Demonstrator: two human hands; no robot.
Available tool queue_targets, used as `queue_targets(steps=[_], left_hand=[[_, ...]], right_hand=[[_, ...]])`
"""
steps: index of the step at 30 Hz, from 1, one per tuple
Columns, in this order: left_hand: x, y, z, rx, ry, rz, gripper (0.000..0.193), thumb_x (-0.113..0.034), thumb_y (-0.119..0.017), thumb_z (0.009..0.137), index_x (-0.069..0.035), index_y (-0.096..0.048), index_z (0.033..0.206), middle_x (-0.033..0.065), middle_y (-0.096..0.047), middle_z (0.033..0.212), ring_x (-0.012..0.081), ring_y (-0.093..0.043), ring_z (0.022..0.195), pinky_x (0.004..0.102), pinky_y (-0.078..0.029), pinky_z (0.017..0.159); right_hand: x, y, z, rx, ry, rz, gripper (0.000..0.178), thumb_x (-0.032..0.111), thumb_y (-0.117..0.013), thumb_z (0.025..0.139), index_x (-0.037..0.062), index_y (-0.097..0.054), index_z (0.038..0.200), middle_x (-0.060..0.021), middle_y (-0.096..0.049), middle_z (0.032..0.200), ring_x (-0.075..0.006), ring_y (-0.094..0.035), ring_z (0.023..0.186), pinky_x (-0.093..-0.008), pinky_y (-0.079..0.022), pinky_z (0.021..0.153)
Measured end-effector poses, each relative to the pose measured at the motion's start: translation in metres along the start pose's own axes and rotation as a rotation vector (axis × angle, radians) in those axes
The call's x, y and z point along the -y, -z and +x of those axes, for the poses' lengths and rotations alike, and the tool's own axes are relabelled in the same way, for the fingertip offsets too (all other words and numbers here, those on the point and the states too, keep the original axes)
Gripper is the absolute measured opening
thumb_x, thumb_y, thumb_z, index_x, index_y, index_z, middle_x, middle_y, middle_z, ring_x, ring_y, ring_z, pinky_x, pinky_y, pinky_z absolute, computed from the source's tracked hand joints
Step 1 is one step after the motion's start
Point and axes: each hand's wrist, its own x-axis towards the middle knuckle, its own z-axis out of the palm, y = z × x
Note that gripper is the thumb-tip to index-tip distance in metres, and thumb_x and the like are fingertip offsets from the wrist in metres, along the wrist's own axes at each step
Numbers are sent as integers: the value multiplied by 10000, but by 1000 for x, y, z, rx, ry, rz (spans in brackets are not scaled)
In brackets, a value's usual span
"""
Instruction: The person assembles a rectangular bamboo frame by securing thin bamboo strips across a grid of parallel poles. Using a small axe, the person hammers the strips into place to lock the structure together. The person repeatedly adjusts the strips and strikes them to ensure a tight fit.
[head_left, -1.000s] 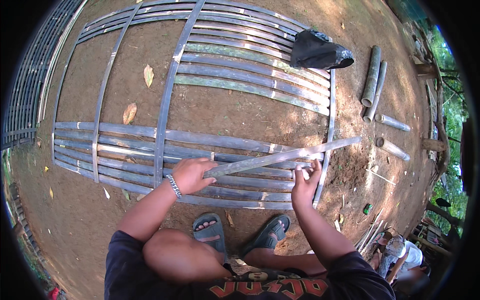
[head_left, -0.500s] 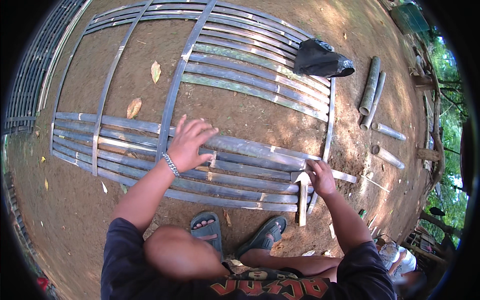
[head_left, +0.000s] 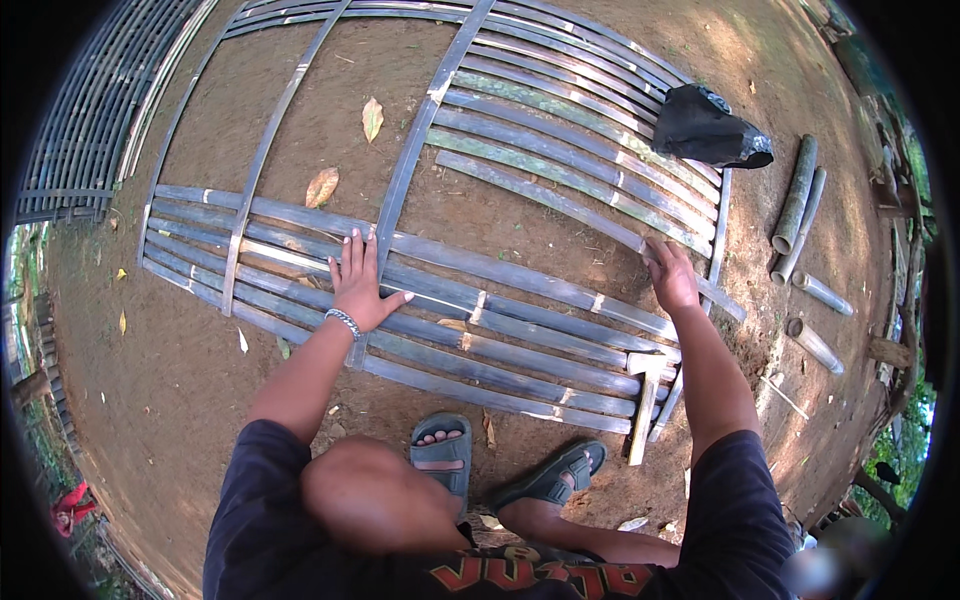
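Note:
With its fingers closed round the right part of a loose bamboo slat (head_left: 560,203), my right hand (head_left: 673,277) reaches over the frame's right side. That slat slants across the gap between the far and near groups of slats. My left hand (head_left: 362,290) lies flat with fingers spread on the near bamboo slats (head_left: 540,288), beside a dark crosspiece (head_left: 412,160). A hammer-like tool (head_left: 645,400) with a pale wooden handle rests on the right ends of the near slats; its exact kind is unclear.
A black plastic bag (head_left: 708,128) sits on the far right corner of the lattice. Several cut bamboo tubes (head_left: 795,195) lie on the dirt to the right. Another bamboo panel (head_left: 85,110) is at the far left. Dry leaves (head_left: 322,187) dot the ground.
The loose slat has moved away from the near group into the gap, carried by my right hand. My left hand has come down flat onto the near slats. The view has shifted.

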Motion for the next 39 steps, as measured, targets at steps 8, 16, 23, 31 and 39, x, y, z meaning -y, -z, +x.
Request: queue_targets(steps=[8,16,23,31,39], left_hand=[[1,1,1,50,19,-24,1314,-641,-773,795,-29,10,1653,242,62,1721,395,56,1600,615,14,1252],[-6,6,1,-3,61,-67,1222,-576,-806,790,-32,-113,1637,222,-3,1723,392,20,1599,613,-5,1254],[-12,18,95,-370,-201,-150,859,-429,-700,935,-15,-310,1579,223,-262,1667,413,-234,1540,555,-157,1259],[-24,32,190,-415,-133,-240,599,-265,-671,961,15,-517,1468,261,-526,1495,407,-493,1393,445,-368,1189],[-34,38,186,-383,-39,-367,495,-146,-672,940,1,-597,1406,256,-623,1388,374,-615,1281,412,-467,1101]], right_hand=[[34,-23,46,2,72,38,382,175,-713,935,170,-658,1313,-147,-627,1187,-382,-607,1129,-467,-503,983],[53,-29,66,120,-92,-215,400,264,-641,990,257,-608,1389,-71,-575,1354,-301,-490,1346,-479,-405,1127],[57,-41,62,36,-199,-140,434,267,-640,993,271,-580,1422,-49,-557,1400,-288,-453,1395,-479,-342,1185],[9,-40,27,-189,-350,-93,424,314,-697,945,249,-646,1362,-43,-579,1382,-279,-453,1377,-492,-315,1183],[-14,-50,18,-198,-363,-80,361,303,-700,928,257,-696,1286,-19,-621,1319,-260,-471,1357,-528,-305,1174]])
